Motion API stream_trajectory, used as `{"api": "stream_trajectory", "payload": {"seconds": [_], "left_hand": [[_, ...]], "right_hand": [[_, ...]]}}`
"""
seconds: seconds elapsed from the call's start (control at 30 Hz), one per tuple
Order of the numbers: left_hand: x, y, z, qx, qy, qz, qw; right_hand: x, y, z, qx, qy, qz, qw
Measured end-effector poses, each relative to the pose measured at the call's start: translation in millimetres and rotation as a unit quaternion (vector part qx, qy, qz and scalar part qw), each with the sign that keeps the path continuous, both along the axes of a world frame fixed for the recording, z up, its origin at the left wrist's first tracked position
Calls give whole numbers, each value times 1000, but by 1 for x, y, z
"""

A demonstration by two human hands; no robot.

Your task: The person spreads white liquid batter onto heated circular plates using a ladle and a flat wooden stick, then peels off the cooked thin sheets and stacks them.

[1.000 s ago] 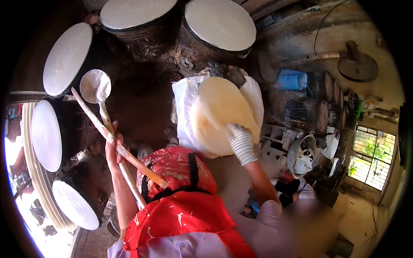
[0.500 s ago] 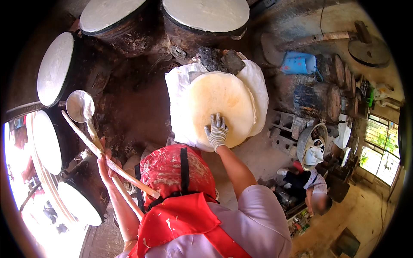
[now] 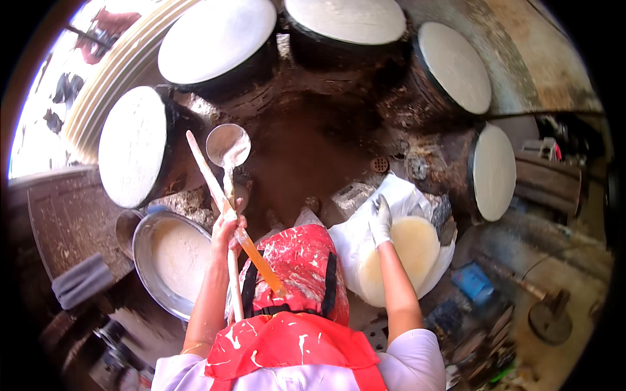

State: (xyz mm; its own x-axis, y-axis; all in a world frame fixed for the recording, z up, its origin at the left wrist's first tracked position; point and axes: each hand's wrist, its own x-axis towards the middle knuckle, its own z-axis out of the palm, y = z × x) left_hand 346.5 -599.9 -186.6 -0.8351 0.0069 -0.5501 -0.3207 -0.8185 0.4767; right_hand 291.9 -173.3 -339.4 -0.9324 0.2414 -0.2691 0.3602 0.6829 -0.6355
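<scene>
My left hand [image 3: 228,228] is closed around two long handles that cross in its grip. One belongs to a metal ladle [image 3: 225,146], its bowl raised and coated with white batter. The other is a pale flat wooden stick [image 3: 203,166] with an orange-brown lower end. My right hand [image 3: 381,220], in a pale glove with dark fingertips, is over the far left edge of a stack of round, cream-coloured flat sheets [image 3: 414,244]. Its fingers look stretched out and hold nothing. White sacking [image 3: 345,241] lies under the stack.
Several drum-shaped stoves with white round tops [image 3: 345,23] curve around me. A metal basin of pale batter [image 3: 176,264] stands to my left, near a folded grey cloth [image 3: 81,280]. At the right are a blue container [image 3: 473,283] and a round wooden disc [image 3: 551,322].
My view has swung left, toward the stoves and the basin. My right hand has slid from the middle of the sheets to their far left edge. My left hand still grips both tools.
</scene>
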Motion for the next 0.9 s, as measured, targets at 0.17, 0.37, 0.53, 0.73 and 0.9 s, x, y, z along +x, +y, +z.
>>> {"api": "stream_trajectory", "payload": {"seconds": [0.17,0.37,0.53,0.73,0.9], "left_hand": [[35,-12,-28,-57,-85,96,990],[36,5,-28,-36,-133,203,970],[28,24,-41,5,-151,281,948],[25,31,-57,47,-185,276,942],[25,33,-69,87,-154,291,940]], "right_hand": [[-199,-168,-49,-267,-107,62,956],[-349,-349,-133,-244,-278,49,928],[-381,-399,-222,-237,-315,43,918],[-395,-407,-265,-258,-338,29,904],[-394,-409,-276,-271,-333,20,903]]}}
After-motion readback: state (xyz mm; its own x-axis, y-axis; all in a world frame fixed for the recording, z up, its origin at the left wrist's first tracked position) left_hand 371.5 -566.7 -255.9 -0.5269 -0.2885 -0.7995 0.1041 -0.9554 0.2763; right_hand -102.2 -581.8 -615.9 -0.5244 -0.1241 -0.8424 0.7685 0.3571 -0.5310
